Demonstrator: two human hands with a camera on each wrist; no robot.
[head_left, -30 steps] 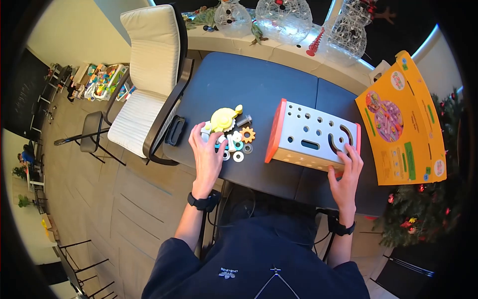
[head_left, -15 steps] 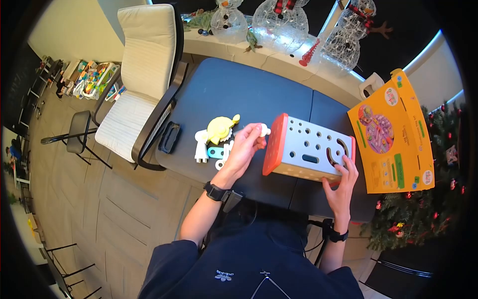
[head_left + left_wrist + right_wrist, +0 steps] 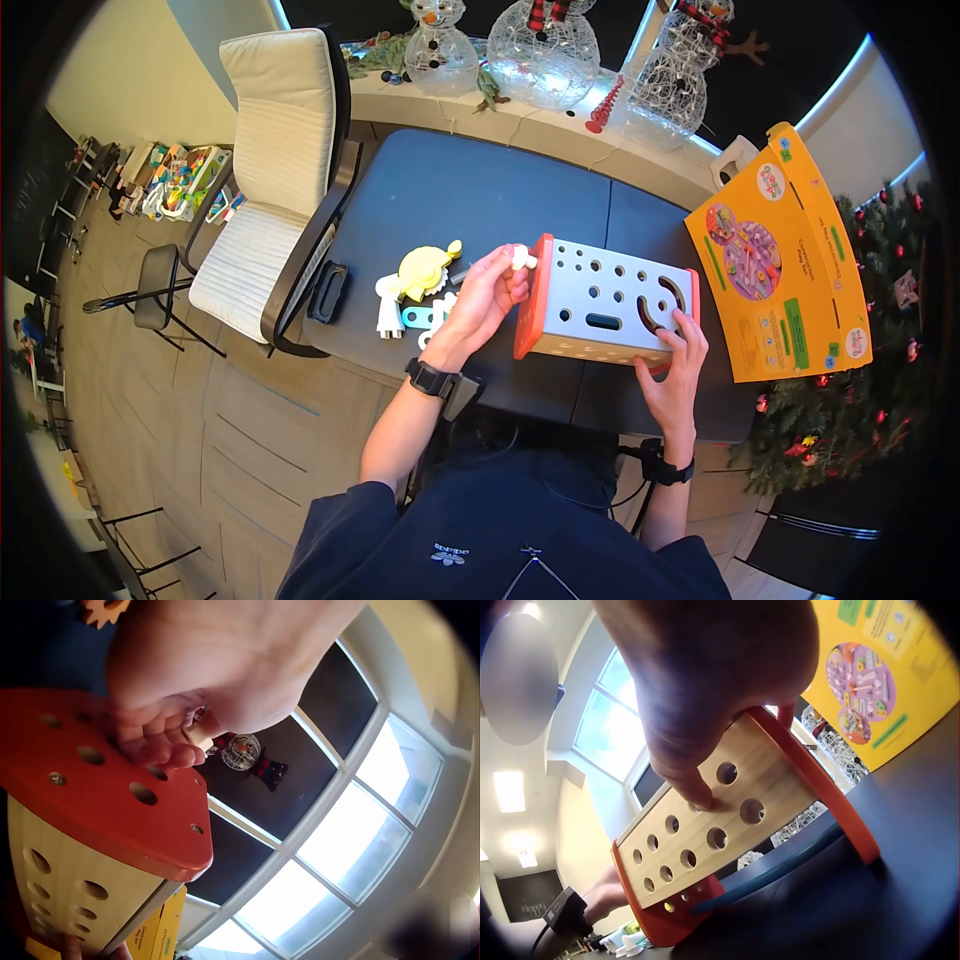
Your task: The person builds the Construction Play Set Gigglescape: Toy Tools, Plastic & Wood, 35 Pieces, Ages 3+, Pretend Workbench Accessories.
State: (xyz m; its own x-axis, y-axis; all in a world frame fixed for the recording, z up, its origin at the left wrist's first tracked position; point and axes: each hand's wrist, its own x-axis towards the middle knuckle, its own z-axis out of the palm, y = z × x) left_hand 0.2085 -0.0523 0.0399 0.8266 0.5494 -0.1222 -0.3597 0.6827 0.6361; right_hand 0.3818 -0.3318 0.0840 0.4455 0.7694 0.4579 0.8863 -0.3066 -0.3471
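A toy box with a grey-white perforated top, wooden sides and red end panels stands on the dark blue table. The left hand pinches a small white piece beside the left red end panel; in the left wrist view its fingers touch that panel. The right hand grips the box near its right end, with a fingertip on the wooden side in the right wrist view. Left of the left hand lie a yellow piece, a white figure-like piece and a blue piece.
A black tray lies at the table's left edge, beside a cream armchair. A yellow carton stands at the right, near a decorated tree. Wire snowmen line the ledge behind the table.
The left hand has moved right from the loose pieces to the box's left end, carrying the small white piece. The right hand stays at the box's right end.
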